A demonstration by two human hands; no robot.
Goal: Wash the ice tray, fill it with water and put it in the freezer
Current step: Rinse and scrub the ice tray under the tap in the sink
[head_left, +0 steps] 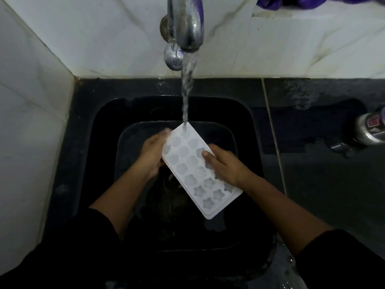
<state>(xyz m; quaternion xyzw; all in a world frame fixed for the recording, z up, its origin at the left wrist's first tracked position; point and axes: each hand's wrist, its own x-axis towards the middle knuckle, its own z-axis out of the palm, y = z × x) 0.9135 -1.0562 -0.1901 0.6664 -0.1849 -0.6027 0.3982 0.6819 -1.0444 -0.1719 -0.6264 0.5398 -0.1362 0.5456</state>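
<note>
Black sleeves [62, 257] are hanging over the sink [87, 142] near rim; left hand [153, 155] and right hand [225, 165] are clamping the ice tray [191, 163] by its long edges above the basin, under the tap stream [186, 90]; wet plastic is risking a slip

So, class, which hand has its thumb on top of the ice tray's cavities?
The right hand: its thumb lies on the cavities of the ice tray; the left hand only holds the left edge.
</note>
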